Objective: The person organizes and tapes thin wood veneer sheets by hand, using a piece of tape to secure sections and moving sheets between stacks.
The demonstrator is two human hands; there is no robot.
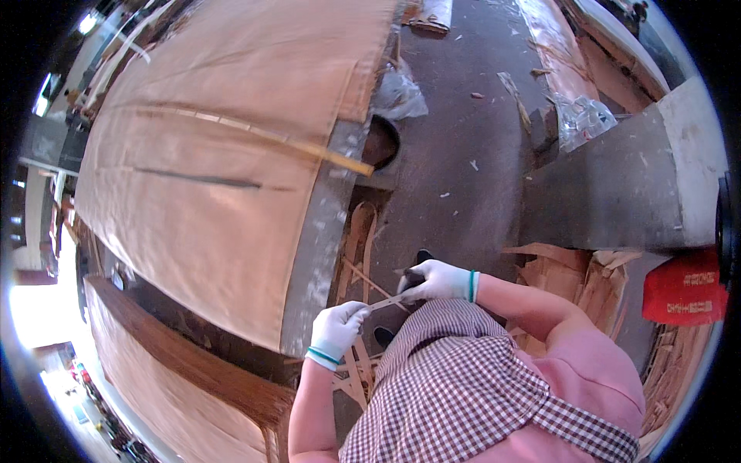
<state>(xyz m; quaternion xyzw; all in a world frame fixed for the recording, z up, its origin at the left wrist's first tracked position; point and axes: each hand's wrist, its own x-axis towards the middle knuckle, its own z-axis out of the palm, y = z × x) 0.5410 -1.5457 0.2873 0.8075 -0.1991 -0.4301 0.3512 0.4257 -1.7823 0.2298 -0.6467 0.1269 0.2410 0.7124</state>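
Note:
In white gloves with green cuffs, both my hands are in front of my checked apron. Between them runs a short, narrow pale strip point(384, 302), perhaps tape or veneer. My left hand point(336, 335) pinches its left end, with fingers closed. My right hand point(444, 279) is closed at the other end, and a small dark object point(414, 278) that I cannot identify shows at its fingers. To the left, a large sheet of tan wood veneer point(231, 247) covers a worktable. A long yellowish stick point(332, 154) lies across it and juts past its right edge, above a dark slit point(197, 178).
Beside my feet lie veneer scraps point(359, 239). The table's grey edge point(309, 285) is close to my left hand. A grey panel point(602, 193) stands at right, near a red printed item point(683, 287). Clear plastic point(400, 94) lies beyond the table, and stacked veneer point(177, 363) sits lower left.

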